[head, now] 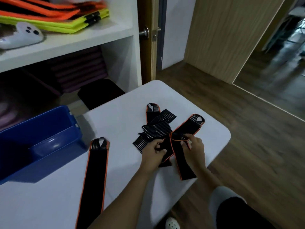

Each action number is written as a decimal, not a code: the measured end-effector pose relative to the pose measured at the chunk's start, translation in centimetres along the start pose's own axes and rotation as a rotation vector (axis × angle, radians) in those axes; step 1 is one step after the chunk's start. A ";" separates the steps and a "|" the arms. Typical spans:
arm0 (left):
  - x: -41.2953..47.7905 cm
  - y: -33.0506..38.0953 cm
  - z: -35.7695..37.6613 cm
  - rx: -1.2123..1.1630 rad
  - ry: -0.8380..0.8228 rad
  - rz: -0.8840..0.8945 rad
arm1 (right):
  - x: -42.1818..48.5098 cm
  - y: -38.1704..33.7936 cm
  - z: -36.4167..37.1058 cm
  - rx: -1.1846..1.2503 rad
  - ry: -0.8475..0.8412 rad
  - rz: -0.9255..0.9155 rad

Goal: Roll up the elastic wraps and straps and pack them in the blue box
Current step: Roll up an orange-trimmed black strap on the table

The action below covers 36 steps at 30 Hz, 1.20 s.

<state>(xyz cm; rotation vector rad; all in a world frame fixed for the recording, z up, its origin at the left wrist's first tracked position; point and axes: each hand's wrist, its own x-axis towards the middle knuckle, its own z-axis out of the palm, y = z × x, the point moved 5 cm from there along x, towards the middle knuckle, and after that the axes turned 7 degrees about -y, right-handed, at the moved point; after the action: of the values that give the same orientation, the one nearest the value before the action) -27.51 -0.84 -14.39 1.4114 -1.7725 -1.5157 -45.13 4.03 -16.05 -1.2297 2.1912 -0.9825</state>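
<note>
Gripping orange-edged strap (181,164) with left hand (154,156), fingers curled; pinching its folded end with right hand (193,151). Above white table (49,204), well right of blue box (49,162).

- A home room.
- Beyond and left of the left grip (152,154): white shelf (74,42) with folded mats (54,22), game controller (21,35).
- Beyond it: knobbed door (146,52), wood floor (239,129).
</note>
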 end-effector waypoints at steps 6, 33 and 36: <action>5.1 0.9 3.0 0.052 0.011 -0.066 | 5.3 3.5 -1.4 -0.099 -0.241 -0.070; 5.6 5.2 -0.5 0.087 0.041 0.058 | 10.4 -4.7 1.9 0.220 -0.935 -0.276; 4.5 5.5 -3.1 0.115 0.064 0.048 | 9.9 -7.0 2.3 0.181 -0.981 -0.349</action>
<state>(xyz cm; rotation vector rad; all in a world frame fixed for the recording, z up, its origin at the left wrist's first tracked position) -29.11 -6.78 -9.72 1.4438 -1.8664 -1.3483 -44.74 -7.82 -12.55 -1.5767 1.1326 -0.4844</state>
